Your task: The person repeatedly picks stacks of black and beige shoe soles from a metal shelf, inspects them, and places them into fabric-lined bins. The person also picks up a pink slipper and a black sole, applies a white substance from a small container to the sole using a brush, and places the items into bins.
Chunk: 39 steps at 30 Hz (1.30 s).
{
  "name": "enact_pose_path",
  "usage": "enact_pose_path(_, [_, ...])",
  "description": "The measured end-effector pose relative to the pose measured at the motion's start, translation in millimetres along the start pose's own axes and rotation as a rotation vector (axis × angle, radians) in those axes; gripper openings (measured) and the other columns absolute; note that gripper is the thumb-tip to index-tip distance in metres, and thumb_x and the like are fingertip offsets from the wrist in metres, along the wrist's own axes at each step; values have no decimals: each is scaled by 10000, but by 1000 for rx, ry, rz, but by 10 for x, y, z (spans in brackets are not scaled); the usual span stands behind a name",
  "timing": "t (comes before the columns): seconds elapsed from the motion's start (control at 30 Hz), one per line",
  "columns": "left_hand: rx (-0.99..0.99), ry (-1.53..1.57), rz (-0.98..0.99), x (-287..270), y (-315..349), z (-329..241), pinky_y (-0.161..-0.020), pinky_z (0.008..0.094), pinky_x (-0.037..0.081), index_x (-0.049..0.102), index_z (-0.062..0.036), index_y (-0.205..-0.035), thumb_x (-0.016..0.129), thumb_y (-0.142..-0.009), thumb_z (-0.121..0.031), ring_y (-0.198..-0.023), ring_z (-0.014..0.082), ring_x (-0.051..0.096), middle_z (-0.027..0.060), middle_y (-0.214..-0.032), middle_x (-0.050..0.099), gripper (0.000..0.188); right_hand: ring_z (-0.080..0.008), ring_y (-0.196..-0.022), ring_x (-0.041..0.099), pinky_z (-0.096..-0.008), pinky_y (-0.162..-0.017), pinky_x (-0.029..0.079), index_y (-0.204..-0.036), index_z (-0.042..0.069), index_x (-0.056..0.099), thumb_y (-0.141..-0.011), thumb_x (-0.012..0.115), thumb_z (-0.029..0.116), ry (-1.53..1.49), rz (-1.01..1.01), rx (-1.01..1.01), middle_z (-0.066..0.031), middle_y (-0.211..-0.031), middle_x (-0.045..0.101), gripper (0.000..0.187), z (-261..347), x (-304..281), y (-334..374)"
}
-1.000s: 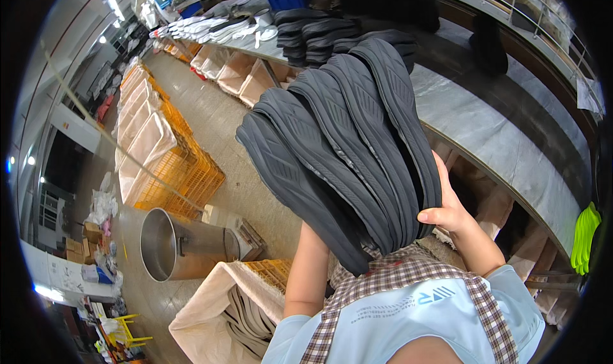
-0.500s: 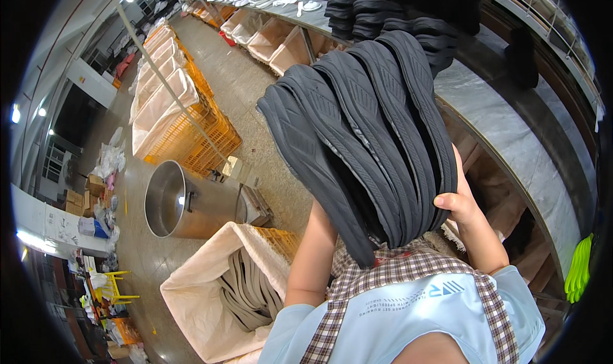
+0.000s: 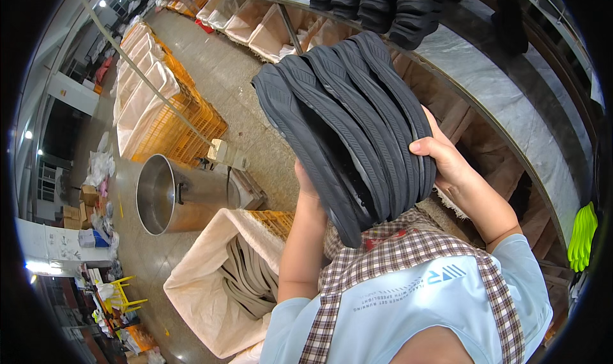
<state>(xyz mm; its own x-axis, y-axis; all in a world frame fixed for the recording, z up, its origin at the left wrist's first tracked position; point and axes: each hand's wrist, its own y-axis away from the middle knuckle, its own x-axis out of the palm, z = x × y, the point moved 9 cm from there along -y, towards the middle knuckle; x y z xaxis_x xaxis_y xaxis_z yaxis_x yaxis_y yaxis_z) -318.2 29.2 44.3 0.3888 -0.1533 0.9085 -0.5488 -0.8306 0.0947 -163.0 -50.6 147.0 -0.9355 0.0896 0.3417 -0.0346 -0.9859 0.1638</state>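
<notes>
Between my two hands I hold a row of several dark grey shoe soles (image 3: 359, 122) in front of my chest, pressed side by side and standing on edge. My right hand (image 3: 442, 152) grips the right end of the row, its thumb lying over the near face of the outermost sole. On the other side, my left hand (image 3: 306, 180) supports the left sole; its fingers are mostly hidden behind the row. More stacked dark soles (image 3: 408, 9) sit on the grey worktable (image 3: 511, 118) beyond.
To my left stand a cloth-lined crate (image 3: 198, 300) holding several beige soles, and a steel drum (image 3: 198, 195). Orange crates with cloth liners (image 3: 185, 124) line the floor farther off. Bright yellow-green pieces (image 3: 582, 236) hang at the right. Cloth-lined bins (image 3: 268, 35) sit under the worktable.
The row of soles has come lower and slightly left, closer to my body, with both hands still on it. The view has shifted, so the stacked soles on the worktable appear higher.
</notes>
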Motion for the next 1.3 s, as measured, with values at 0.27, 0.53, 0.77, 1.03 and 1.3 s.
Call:
enact_pose_path(0.27, [-92,67,-78,2,41,100,-862,408,516,515,34,-1202,319,-940,-390,-983,305,604,189,-1136,581,535,-296,-1243,403,-387,-1027,348,-1443,29,121,-746,617,189,-61,17,84,-224,-1358,348,870,-261,-80,-156])
enact_pose_path(0.53, [-45,88,-89,-235,1,56,-841,380,512,557,6,-1152,425,-939,-303,-982,269,596,138,-1112,600,398,-298,-1220,425,-391,-1022,362,-1444,28,109,-757,613,190,-130,-11,129,-227,-1335,364,867,-279,-77,-164])
enact_pose_path(0.77, [-77,27,-38,-199,-69,75,-871,379,484,533,-3,-1179,441,-932,-298,-1016,267,571,132,-1142,580,396,-286,-1233,405,-391,-1032,341,-1442,41,139,-748,628,193,-132,27,69,-205,-1346,362,862,-257,-118,-160])
enact_pose_path(1.03, [-23,-111,6,-188,-127,-29,-905,377,452,505,-13,-1209,460,-923,-291,-1055,264,543,125,-1176,557,402,-274,-1335,271,-389,-1097,205,-1446,37,143,-758,722,327,109,152,-129,-163,-1442,264,945,-90,-27,-86])
enact_pose_path(1.3, [31,-243,21,-190,-151,-204,-939,375,420,478,-23,-1240,479,-915,-285,-1094,262,514,118,-1210,534,418,-245,-1236,408,-373,-1052,300,-1388,-16,277,-717,780,330,107,135,-90,-164,-1330,414,907,-92,-86,-190])
